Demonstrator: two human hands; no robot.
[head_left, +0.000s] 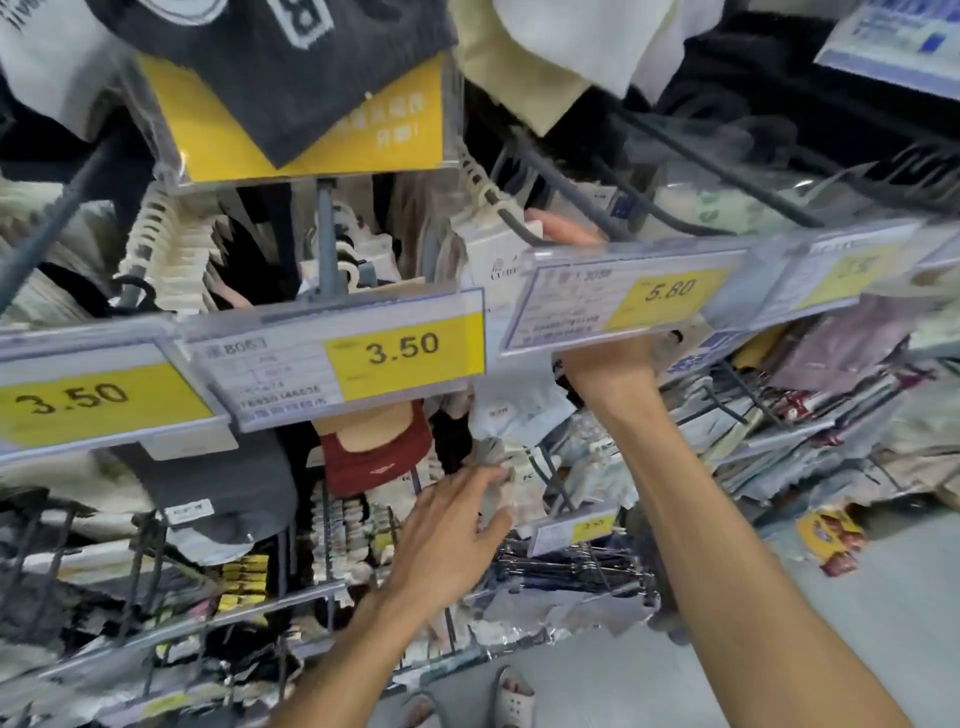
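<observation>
Sock rack. Left hand (449, 525) pinches a grey sock pack (493, 467), low and centre. Right hand (610, 366) reaches up behind the price label (623, 301), nearer the white pack (493, 249). Fingertips (566, 231) touch it; grip hidden. Its hook (514, 223) points toward the viewer.

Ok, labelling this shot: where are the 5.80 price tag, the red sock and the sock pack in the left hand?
5.80 price tag (670, 291), head view, its yellow panel.
red sock (363, 467), head view, its red fabric.
sock pack (491, 454), head view, grey top above the left hand (447, 535).
</observation>
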